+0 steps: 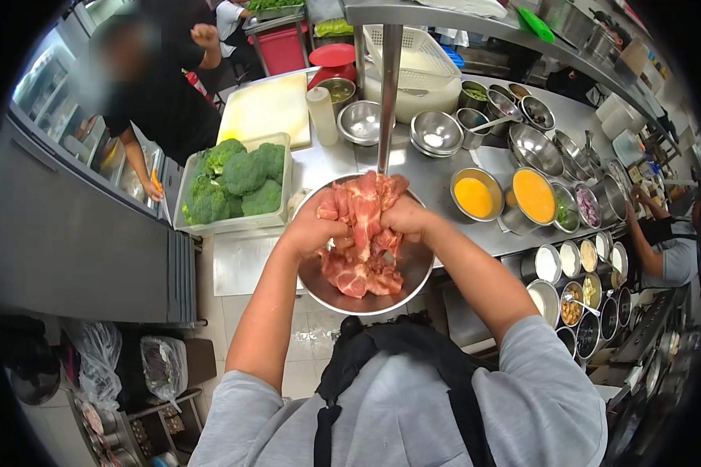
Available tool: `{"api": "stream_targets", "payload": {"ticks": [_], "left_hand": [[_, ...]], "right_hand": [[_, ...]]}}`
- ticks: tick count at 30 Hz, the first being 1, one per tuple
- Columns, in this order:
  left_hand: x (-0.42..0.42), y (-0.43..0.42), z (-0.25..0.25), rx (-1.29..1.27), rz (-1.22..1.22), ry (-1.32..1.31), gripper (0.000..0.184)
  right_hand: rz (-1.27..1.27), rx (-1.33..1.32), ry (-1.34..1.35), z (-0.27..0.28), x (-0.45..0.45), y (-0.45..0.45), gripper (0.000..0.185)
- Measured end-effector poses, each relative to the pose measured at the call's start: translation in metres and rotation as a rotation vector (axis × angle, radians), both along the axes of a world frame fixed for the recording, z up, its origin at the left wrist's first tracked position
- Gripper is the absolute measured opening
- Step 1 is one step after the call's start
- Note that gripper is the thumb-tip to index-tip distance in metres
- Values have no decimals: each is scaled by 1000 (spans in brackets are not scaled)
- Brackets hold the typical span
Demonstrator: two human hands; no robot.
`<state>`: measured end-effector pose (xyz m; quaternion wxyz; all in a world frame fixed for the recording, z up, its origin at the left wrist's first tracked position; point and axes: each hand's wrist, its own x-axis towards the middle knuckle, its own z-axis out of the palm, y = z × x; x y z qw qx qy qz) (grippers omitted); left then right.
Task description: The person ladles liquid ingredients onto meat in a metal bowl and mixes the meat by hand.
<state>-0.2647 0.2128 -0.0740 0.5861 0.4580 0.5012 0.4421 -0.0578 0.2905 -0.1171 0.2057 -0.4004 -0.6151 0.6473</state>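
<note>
Both my hands are in a wide steel bowl (422, 274) of raw meat at the edge of the counter. My left hand (317, 227) is closed on pieces of raw meat (360, 204) at the left side. From the right, my right hand (406, 219) grips the same lifted clump, its fingers partly hidden by the meat. More raw meat (353, 279) lies in the lower part of the bowl. Left of the bowl stands a clear plastic tub (234, 226) full of broccoli (244, 173).
A steel post (390, 93) rises just behind the bowl. Pots of orange liquid (534, 196) and yellow liquid (473, 198) stand to the right. Behind are a cutting board (263, 109), a squeeze bottle (322, 117) and steel bowls (436, 134). A person holding a knife (157, 184) stands at left.
</note>
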Motion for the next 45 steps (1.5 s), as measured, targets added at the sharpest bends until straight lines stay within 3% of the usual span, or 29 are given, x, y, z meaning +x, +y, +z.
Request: {"api": "stream_targets", "payload": {"ticks": [1, 3, 4, 6, 7, 8, 10, 11, 12, 14, 15, 16, 18, 22, 25, 26, 29, 30, 32, 33, 36, 37, 38, 39, 41, 42, 43, 44, 45], "left_hand": [[0, -2, 5, 18, -30, 0, 55], [1, -11, 24, 32, -62, 115, 55], [2, -14, 31, 53, -97, 235, 56], [6, -14, 22, 63, -69, 246, 51], [7, -16, 18, 73, -47, 257, 47], [7, -18, 15, 72, -47, 257, 47], [7, -28, 16, -77, -17, 387, 47], [-2, -31, -5, -129, -6, 330, 48], [2, -40, -3, -127, -7, 330, 48], [15, -58, 6, -520, 220, -442, 60], [19, -60, -8, -516, 223, -443, 60], [22, -60, -35, -635, 271, -481, 63], [34, -52, -62, -752, 322, -516, 68], [45, -24, -89, -748, 302, -688, 59], [36, -31, -93, -485, 330, -743, 34], [33, -32, -88, -488, 326, -741, 34], [23, -33, -56, -415, 274, -523, 31], [19, -33, -40, -415, 275, -524, 31], [14, -38, -13, -385, 86, -229, 27], [11, -40, -7, -390, 68, -226, 27], [11, -47, 11, -455, 173, -376, 30], [13, -51, 0, -471, 264, -388, 44], [17, -57, -26, -471, 269, -387, 44], [22, -60, -56, -592, 318, -478, 53], [55, -59, -35, -816, 458, -518, 77], [60, -52, -49, -810, 456, -523, 77], [61, -42, -74, -723, 407, -799, 79], [60, -33, -91, -623, 347, -1068, 81], [58, -27, -93, -627, 306, -1098, 80]], "right_hand": [[6, -3, -5, 12, -1, 5, 23], [193, 808, -110, 37, -3, 10, 21], [197, 807, -110, 45, -4, 10, 21], [185, 605, -346, 57, -8, 10, 26], [213, 515, -396, 62, -14, 12, 40], [213, 514, -396, 65, -16, 9, 40], [152, 222, -262, 76, -16, -2, 47], [165, 220, -315, 86, -12, -7, 67], [163, 221, -315, 64, -7, -5, 67], [-81, -123, -235, 9, 5, 8, 80], [-75, -211, -515, 25, 10, 5, 86], [-73, -210, -514, 3, 9, 4, 86], [-86, -752, -207, -63, 4, -7, 77], [38, -811, 81, -40, -2, -26, 72], [185, -557, 260, -28, 5, -20, 65], [181, -558, 262, -17, 6, -18, 65], [236, -158, 152, 8, 7, -10, 66], [236, -158, 151, 21, 6, -7, 66], [360, 129, -111, 43, 1, 2, 59], [314, 315, -268, 41, -2, 7, 52], [384, 486, -468, 41, -14, 31, 56], [321, 570, -592, 44, -15, 37, 62], [325, 571, -589, 37, -14, 39, 62], [241, 404, -418, 21, -13, 42, 67], [144, 311, -511, -42, -21, 45, 71], [341, 36, -20, -121, -35, 61, 63], [156, 15, -197, -109, -36, 41, 50], [159, 25, -199, -104, -35, 35, 50], [239, -412, -122, -101, -33, 33, 47]]}}
